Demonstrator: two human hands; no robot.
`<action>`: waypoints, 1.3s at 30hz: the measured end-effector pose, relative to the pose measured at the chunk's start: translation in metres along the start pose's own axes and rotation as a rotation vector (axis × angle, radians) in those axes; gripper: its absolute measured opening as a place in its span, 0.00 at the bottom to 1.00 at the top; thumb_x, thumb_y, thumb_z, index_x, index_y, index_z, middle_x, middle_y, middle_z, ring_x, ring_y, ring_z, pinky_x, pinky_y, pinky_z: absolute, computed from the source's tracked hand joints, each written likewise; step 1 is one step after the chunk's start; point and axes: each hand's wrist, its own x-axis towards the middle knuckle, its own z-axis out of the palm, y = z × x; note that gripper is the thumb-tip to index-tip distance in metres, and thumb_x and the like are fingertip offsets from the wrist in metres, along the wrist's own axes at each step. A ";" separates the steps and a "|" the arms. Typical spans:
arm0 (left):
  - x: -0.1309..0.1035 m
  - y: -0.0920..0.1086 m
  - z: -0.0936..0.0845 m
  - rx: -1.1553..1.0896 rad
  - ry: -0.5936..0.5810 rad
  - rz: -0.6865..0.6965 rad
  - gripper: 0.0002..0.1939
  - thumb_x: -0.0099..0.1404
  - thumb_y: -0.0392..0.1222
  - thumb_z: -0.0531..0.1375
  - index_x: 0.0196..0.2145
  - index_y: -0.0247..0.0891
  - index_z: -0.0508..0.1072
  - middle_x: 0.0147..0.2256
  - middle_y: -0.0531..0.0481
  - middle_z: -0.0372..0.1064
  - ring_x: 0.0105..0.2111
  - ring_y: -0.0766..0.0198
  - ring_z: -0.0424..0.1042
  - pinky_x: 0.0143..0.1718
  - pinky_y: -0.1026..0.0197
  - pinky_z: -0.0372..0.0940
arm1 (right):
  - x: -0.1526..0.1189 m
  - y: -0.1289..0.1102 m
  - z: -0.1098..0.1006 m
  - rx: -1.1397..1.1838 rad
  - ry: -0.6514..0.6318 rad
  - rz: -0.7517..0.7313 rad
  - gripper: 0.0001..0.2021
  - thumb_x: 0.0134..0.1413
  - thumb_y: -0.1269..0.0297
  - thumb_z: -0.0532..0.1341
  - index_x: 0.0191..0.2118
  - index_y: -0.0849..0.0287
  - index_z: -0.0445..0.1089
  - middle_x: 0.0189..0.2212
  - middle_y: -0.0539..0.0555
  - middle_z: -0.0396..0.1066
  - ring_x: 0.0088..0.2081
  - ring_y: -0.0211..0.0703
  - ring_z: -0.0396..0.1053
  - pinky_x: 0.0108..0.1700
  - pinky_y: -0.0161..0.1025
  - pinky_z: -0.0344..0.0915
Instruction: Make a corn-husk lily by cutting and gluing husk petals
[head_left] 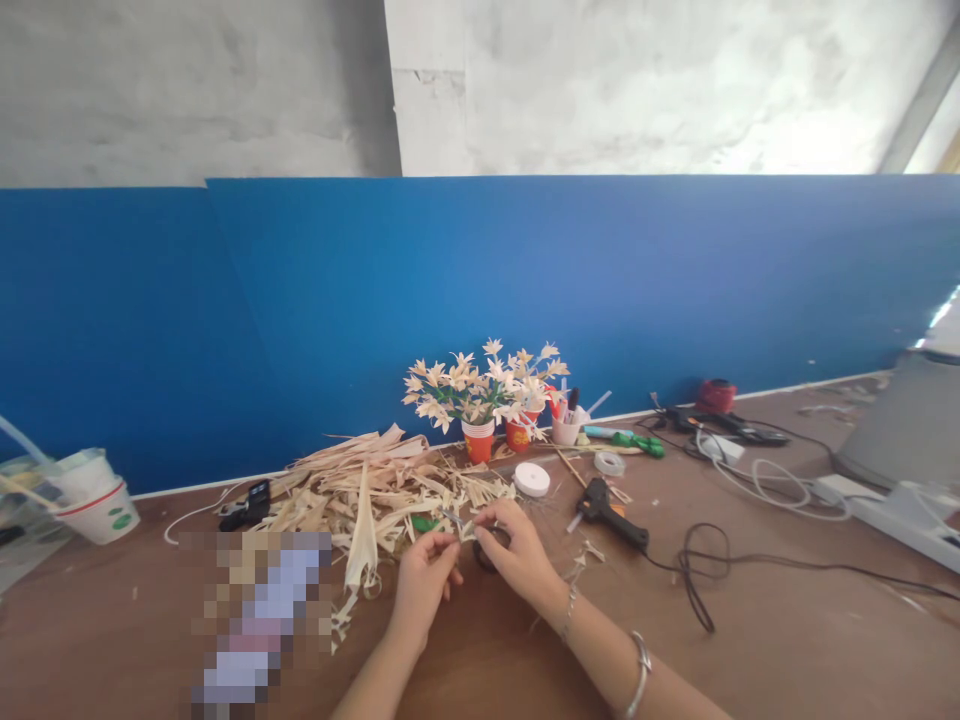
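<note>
My left hand [427, 582] is above the brown table at the centre, its thumb and fingertips pressed together; what is between them is too small to name. Close by on the right, my right hand [514, 548] pinches near a small pale piece [466, 531]. A dark round object [489, 556] shows partly under the right fingers. Behind both hands spreads a heap of dry pale husks [365, 500]. Pale flowers [465, 385] stand in a red paper cup [478, 440], with a second red cup [517, 432] beside it. A white round roll [532, 479] lies behind the right hand.
A black glue gun [611, 512] with a looping cable lies right of my hands. Farther right are a white power strip [896, 520] and a grey bin-like object [911, 430]. White cups [101, 505] stand at the left. A blue partition [300, 300] rises behind the table.
</note>
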 end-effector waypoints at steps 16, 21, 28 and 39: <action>0.004 -0.007 -0.002 0.066 -0.028 0.019 0.14 0.46 0.45 0.63 0.29 0.32 0.71 0.17 0.55 0.65 0.13 0.71 0.62 0.11 0.71 0.50 | 0.000 -0.001 0.000 0.043 -0.050 0.092 0.04 0.49 0.70 0.56 0.25 0.59 0.64 0.26 0.50 0.64 0.32 0.40 0.62 0.36 0.36 0.58; 0.003 -0.007 -0.002 0.074 -0.046 0.007 0.14 0.47 0.45 0.63 0.29 0.32 0.72 0.15 0.55 0.64 0.11 0.72 0.59 0.11 0.71 0.49 | 0.000 -0.002 -0.001 0.045 -0.052 0.107 0.04 0.49 0.70 0.56 0.25 0.59 0.64 0.26 0.50 0.64 0.32 0.40 0.63 0.37 0.36 0.58; 0.003 -0.008 -0.002 0.080 -0.098 0.004 0.12 0.48 0.45 0.62 0.27 0.32 0.72 0.17 0.54 0.65 0.13 0.72 0.61 0.11 0.71 0.49 | 0.000 -0.001 0.000 0.054 -0.049 0.113 0.04 0.49 0.69 0.56 0.25 0.59 0.64 0.26 0.49 0.64 0.32 0.40 0.63 0.37 0.35 0.58; 0.002 -0.008 -0.001 0.061 -0.129 -0.001 0.12 0.47 0.46 0.62 0.24 0.33 0.70 0.19 0.54 0.65 0.13 0.72 0.62 0.10 0.72 0.50 | 0.001 0.000 0.001 0.044 -0.038 0.111 0.05 0.49 0.70 0.56 0.24 0.59 0.64 0.25 0.49 0.65 0.31 0.40 0.63 0.36 0.35 0.58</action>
